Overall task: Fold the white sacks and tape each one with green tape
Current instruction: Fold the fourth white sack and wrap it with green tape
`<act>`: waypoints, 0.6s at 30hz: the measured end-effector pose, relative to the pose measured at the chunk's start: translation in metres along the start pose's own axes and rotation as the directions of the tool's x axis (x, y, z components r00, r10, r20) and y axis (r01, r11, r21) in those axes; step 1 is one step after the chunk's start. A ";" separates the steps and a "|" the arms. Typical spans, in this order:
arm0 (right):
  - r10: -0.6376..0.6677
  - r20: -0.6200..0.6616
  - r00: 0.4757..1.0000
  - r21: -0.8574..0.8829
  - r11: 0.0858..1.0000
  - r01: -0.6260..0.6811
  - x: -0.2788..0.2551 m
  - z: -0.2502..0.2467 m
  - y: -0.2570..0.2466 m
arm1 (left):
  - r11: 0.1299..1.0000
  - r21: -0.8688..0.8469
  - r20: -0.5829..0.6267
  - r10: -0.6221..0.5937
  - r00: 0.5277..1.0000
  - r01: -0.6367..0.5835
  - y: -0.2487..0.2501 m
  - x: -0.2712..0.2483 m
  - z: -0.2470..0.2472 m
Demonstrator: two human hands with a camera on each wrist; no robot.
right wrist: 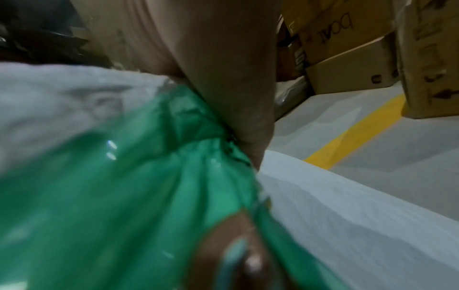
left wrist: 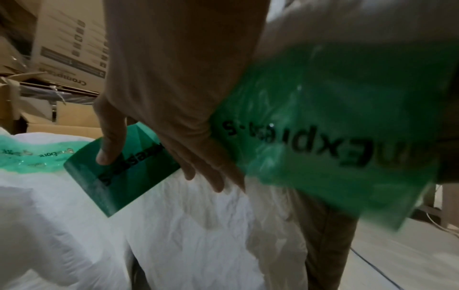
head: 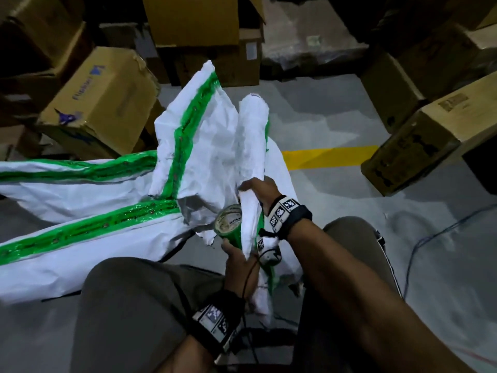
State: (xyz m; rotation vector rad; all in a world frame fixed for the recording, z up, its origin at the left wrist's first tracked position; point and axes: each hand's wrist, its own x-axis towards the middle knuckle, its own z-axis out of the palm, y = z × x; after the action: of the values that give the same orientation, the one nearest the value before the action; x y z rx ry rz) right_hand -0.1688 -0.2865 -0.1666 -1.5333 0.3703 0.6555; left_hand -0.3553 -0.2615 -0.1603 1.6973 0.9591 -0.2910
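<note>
I sit on the floor with a long folded white sack point(head: 251, 135) standing upright between my knees. My right hand point(head: 259, 188) grips it around the middle, fingers curled over the fold. In the right wrist view that hand point(right wrist: 238, 109) bunches crumpled green tape point(right wrist: 124, 186) against the white sack point(right wrist: 347, 206). Just below, my left hand point(head: 236, 257) holds the green tape roll point(head: 228, 220) against the sack's left side. In the left wrist view the thumb point(left wrist: 109, 149) presses on the roll point(left wrist: 119, 172), and printed green tape point(left wrist: 335, 137) lies on the sack at right.
More white sacks with green tape strips point(head: 67, 251) lie spread on the grey floor to my left, and one point(head: 199, 135) stands behind. Cardboard boxes stack up at left point(head: 102, 103), back and right point(head: 419, 146). A yellow floor line point(head: 328, 157) and a blue cable point(head: 430, 235) lie at right.
</note>
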 end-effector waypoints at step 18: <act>-0.083 0.114 0.990 -0.177 0.979 0.103 -0.023 -0.025 -0.025 | 0.974 0.140 0.018 0.178 0.984 -0.179 -0.001 -0.017 0.002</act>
State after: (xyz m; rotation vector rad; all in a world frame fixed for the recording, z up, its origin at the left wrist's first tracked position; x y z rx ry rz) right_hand -0.1680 -0.3124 -0.1337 -1.6711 0.1599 0.7092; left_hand -0.3665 -0.2712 -0.1510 1.8973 0.7902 -0.2486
